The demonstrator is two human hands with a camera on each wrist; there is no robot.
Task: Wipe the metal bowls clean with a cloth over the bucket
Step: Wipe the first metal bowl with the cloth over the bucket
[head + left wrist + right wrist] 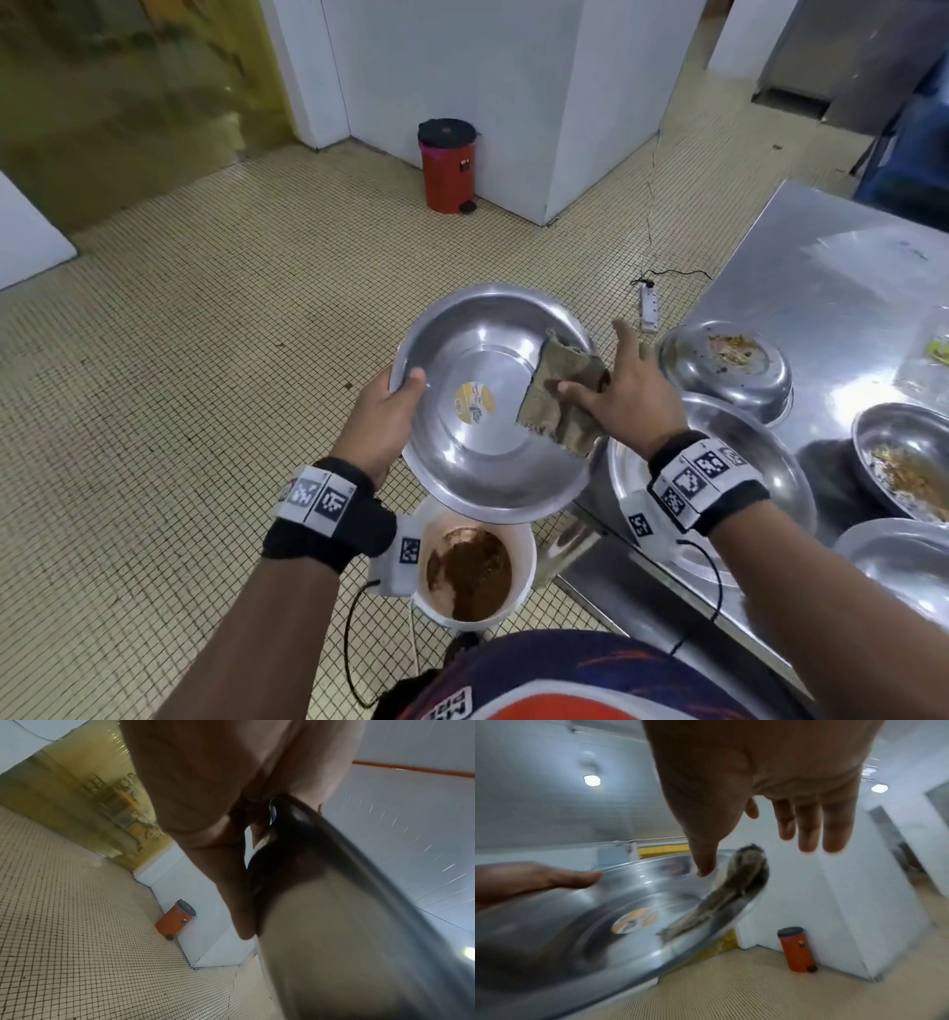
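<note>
Steel bowl [488, 406], gripped at its left rim by the left hand [382, 426], tilts above the bucket [526, 545] while the open right hand [629, 395] thumb-presses the cloth [562, 398] inside its right wall; sweep rim to centre, keeping debris falling bucketward.

Left hand [382, 419]: forearm extended forward, wrist banded, thumb hooked over a rim, fingers curled beneath, gripping. Right hand [624, 393]: forearm angled in from the right, wrist banded, fingers straight and spread, thumb extended downward, its tip pressing; palm faces down, nothing grasped.
</note>
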